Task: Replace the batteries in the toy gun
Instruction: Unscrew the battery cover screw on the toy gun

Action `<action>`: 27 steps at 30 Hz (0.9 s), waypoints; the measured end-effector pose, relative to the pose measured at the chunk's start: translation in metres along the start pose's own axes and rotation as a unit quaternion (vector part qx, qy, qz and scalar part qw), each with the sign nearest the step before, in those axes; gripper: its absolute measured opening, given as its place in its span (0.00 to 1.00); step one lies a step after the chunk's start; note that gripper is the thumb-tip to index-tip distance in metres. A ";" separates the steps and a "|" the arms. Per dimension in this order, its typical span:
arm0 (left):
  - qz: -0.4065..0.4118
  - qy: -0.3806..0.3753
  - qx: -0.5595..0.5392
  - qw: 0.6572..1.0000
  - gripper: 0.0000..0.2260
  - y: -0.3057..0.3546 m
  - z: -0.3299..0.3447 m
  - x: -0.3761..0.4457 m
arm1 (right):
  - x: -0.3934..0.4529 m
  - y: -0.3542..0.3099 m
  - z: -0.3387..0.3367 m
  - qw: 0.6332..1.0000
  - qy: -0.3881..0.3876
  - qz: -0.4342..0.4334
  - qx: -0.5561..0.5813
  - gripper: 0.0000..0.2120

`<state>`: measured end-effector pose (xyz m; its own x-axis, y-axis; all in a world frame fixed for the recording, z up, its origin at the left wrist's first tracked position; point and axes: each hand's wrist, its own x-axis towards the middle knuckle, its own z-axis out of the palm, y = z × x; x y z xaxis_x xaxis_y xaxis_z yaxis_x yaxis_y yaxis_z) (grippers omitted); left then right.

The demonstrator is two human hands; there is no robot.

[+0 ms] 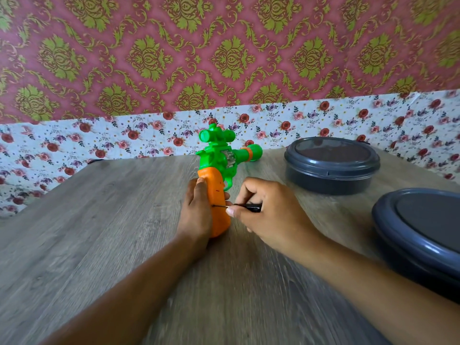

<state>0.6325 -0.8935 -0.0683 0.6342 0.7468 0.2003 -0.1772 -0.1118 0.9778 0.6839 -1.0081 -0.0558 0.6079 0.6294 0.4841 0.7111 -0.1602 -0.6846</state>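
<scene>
Wooden table (99,220), frame centre: our left hand (196,215) grips toy gun (219,175); right hand (263,210) fingers pinch screwdriver (249,207) against grip.

Two containers (331,168), one toy gun (219,170), one screwdriver (249,207)

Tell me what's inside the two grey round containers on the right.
Cannot be seen. Both the far container and the near container have their lids on, and the lids show only dark surfaces. Nothing rests on top of either; they sit apart on the table.
</scene>
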 end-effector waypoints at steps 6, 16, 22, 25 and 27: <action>0.007 -0.009 0.007 1.000 0.14 0.004 0.000 -0.004 | -0.003 -0.002 0.003 0.998 0.008 -0.030 0.045 0.08; -0.020 0.017 -0.003 1.000 0.15 0.006 0.001 -0.003 | -0.005 -0.007 0.003 0.996 -0.051 -0.016 -0.073 0.16; -0.014 0.001 -0.019 1.000 0.14 0.008 0.001 -0.006 | -0.003 -0.009 0.000 0.995 -0.046 -0.013 -0.088 0.11; -0.006 -0.008 -0.015 1.000 0.14 0.006 0.001 -0.004 | -0.002 -0.008 -0.003 0.995 -0.021 -0.026 -0.094 0.10; -0.004 -0.013 -0.007 1.000 0.14 0.004 0.000 -0.004 | -0.001 -0.008 -0.004 0.995 -0.009 -0.034 -0.089 0.10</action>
<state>0.6296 -0.8967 -0.0649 0.6544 0.7309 0.1937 -0.1822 -0.0962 0.9785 0.6787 -1.0102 -0.0487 0.5512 0.6562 0.5153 0.8026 -0.2482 -0.5424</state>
